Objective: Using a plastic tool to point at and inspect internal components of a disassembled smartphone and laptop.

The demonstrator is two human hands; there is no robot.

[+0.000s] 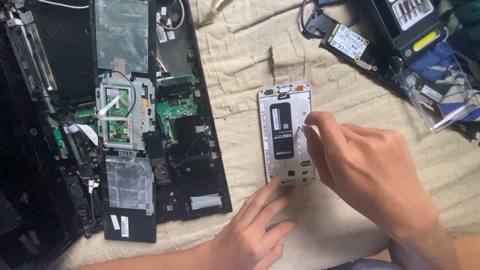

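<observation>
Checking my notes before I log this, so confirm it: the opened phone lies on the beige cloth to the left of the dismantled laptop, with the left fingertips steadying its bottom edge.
One thing is wrong. The head view shows the opened phone lying on the beige cloth to the right of the dismantled laptop, not the left. The left hand does touch its bottom edge with its fingertips.

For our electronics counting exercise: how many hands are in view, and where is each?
2. The left hand rests on the beige cloth, a fingertip at the bottom edge of the opened phone. The right hand pinches a small tool over the phone's right side.
</observation>
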